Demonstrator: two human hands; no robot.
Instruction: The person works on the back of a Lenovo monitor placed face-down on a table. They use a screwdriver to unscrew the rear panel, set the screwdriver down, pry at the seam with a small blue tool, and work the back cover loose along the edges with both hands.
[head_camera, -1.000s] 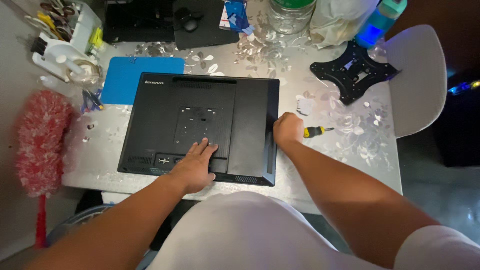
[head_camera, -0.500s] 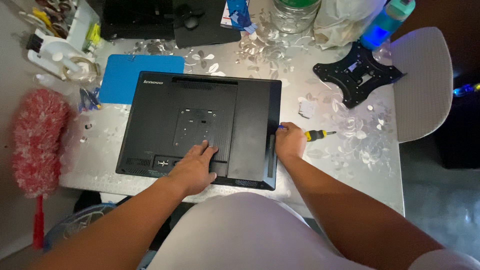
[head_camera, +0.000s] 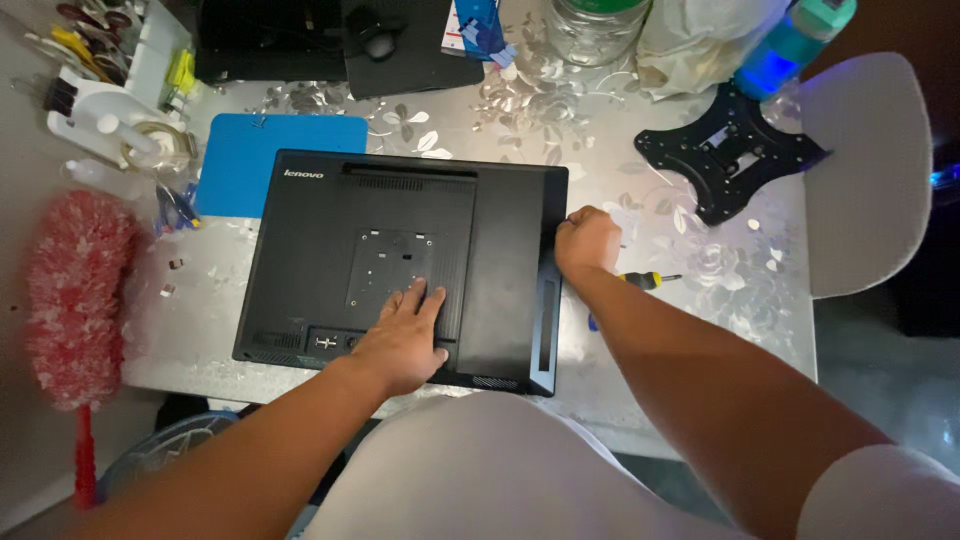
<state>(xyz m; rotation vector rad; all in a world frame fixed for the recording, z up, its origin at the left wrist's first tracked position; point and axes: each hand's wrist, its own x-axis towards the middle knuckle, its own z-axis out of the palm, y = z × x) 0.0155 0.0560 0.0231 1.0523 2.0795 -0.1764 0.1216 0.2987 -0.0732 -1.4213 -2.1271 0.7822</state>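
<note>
Right hand (head_camera: 587, 240) has slid farther along the flat black plastic monitor's (head_camera: 400, 262) right edge, fist apparently closed on it (grip partly hidden); left hand (head_camera: 405, 335) presses flat, fingers spread.

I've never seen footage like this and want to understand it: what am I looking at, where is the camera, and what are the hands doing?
The camera sits on a person's head and looks down at their own two bare arms; there is no machine. On the table, under a flowered cover, a black monitor lies screen-down. The left hand rests flat on the monitor's back. The right hand is closed in a fist at the monitor's right edge; whether it grips anything cannot be seen. Beside that arm lies a screwdriver with a yellow and black handle. Further right is a black mounting bracket, at the left a blue mat and a red duster.
</note>
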